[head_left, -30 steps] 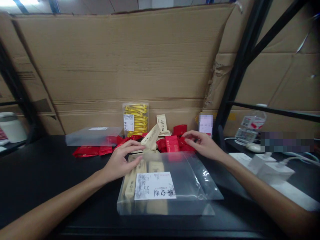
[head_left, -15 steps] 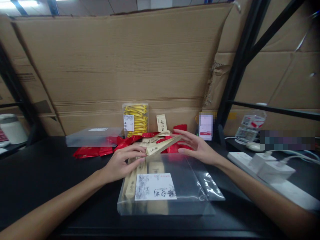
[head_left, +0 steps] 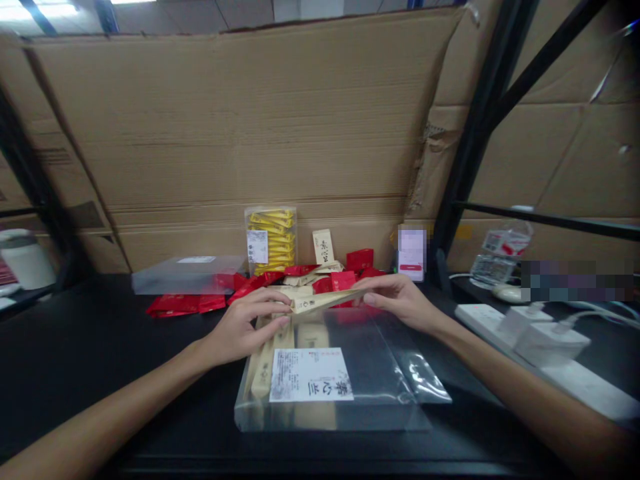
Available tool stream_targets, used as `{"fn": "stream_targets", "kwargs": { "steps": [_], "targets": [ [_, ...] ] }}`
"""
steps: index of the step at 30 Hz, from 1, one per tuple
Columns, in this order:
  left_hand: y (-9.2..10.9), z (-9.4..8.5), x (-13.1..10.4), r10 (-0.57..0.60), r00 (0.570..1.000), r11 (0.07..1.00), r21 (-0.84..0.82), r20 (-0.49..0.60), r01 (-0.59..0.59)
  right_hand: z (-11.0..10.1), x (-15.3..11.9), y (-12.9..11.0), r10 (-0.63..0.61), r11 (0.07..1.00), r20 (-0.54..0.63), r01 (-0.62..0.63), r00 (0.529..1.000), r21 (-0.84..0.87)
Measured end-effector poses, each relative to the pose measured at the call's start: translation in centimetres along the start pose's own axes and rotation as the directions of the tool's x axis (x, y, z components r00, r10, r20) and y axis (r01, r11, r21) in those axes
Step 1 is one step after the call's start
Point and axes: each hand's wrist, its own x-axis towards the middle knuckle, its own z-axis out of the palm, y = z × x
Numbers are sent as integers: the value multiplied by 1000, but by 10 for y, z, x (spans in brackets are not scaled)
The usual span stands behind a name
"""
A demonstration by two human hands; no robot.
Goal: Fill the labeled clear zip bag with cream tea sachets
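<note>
A cream packet [head_left: 325, 301] with dark characters spans between both hands, above the far edge of a clear plastic box [head_left: 370, 373]. My left hand [head_left: 253, 323] pinches its left end, close to the box's far left corner. At the packet's right end, the thumb and fingers of my right hand [head_left: 397, 299] are closed on it. The box lies on the black table with a white label [head_left: 313, 375] on top, and several cream packets show inside its left part. A clear flap sticks out on the right.
Behind the box lie red packets [head_left: 180, 304] and more cream ones. A clear box of yellow packets [head_left: 271, 240] stands at the cardboard. Another clear box [head_left: 175, 275], a phone [head_left: 411, 253], a bottle [head_left: 503, 250] and a power strip [head_left: 600, 393] surround the work area.
My right hand has come down and its fingers have closed on the packet's right end, which is now lower. My left hand has hardly moved.
</note>
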Motion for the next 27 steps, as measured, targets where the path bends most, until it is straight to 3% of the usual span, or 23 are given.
{"fn": "stream_targets", "kwargs": {
  "steps": [7,11,17,20,24,27],
  "targets": [
    [-2,1,-1,-13,1000,1000,1,-6,13,0,1,-1,-22,999,-6,22,1000,-33],
    [-2,1,0,-89,995,994,-61,47,91,0,2,2,44,999,-149,-39,988,32],
    [-5,2,-2,-272,949,951,-105,161,291,-14,8,9,147,957,-436,-16,888,290],
    [-6,1,-3,-302,942,945,-88,145,316,-21,11,6,180,937,-563,33,807,348],
    [-6,0,-3,-309,944,944,-82,116,319,-31,11,2,281,932,-637,-47,718,359],
    [-6,0,-3,-311,944,944,-77,109,320,-39,10,5,231,972,-602,-153,764,180]
  ]
}}
